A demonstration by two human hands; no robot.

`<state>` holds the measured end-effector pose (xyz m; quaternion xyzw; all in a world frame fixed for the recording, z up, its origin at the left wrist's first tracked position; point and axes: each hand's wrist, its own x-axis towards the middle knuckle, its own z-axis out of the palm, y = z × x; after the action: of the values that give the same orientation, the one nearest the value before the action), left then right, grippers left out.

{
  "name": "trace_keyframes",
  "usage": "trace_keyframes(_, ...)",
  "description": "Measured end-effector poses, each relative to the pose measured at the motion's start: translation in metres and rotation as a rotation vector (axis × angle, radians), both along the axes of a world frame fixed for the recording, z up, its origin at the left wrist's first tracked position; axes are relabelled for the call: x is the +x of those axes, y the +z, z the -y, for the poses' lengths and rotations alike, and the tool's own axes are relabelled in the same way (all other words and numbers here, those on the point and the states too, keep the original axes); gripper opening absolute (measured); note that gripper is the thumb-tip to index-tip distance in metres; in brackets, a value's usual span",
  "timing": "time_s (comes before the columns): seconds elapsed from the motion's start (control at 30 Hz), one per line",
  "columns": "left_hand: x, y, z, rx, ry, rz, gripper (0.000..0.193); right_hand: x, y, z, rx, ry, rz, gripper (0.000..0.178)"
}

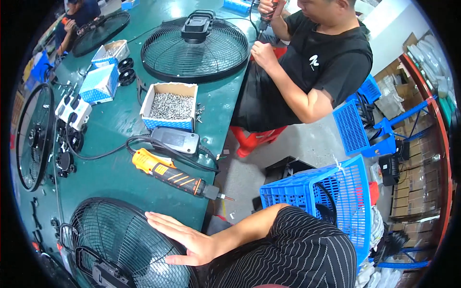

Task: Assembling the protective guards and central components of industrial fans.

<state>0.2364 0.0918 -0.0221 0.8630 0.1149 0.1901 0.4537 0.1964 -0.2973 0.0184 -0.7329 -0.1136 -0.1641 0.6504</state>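
My right hand (pixel 185 238), on a bare forearm below a black striped sleeve, rests with fingers stretched out and thumb apart at the edge of a black fan (pixel 120 240). It holds nothing. The fan lies on the green table at the lower left, its wire guard up and a black bracket (pixel 105 271) at its middle. Just beyond the hand lies an orange and black electric screwdriver (pixel 170 174), its bit pointing right past the table edge. My left hand is not in view.
Beyond the screwdriver sit a grey power adapter (pixel 175 139) with cables and a box of screws (pixel 171 105). Another fan (pixel 194 53) lies farther off, near a co-worker (pixel 307 67) holding a screwdriver. A blue plastic basket (pixel 288 192) stands right of the table.
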Motion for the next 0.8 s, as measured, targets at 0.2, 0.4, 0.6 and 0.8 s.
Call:
trace_keyframes(0.2, 0.005, 0.005, -0.001, -0.022, -0.037, 0.008, 0.087, -0.007, -0.008, -0.01, -0.405, 0.012, 0.04, 0.117)
trace_keyframes(0.4, 0.002, 0.001, -0.023, -0.034, -0.05, 0.009, 0.087, -0.007, -0.004, -0.011, -0.455, -0.015, 0.069, 0.123)
trace_keyframes(0.6, -0.044, 0.005, -0.116, -0.205, -0.045, -0.008, 0.087, -0.004, -0.005, -0.009, -0.425, -0.082, 0.145, 0.122)
trace_keyframes(0.8, -0.063, 0.006, -0.131, -0.398, -0.057, 0.033, 0.079, 0.001, 0.0, -0.009, -0.389, -0.097, 0.155, 0.121)
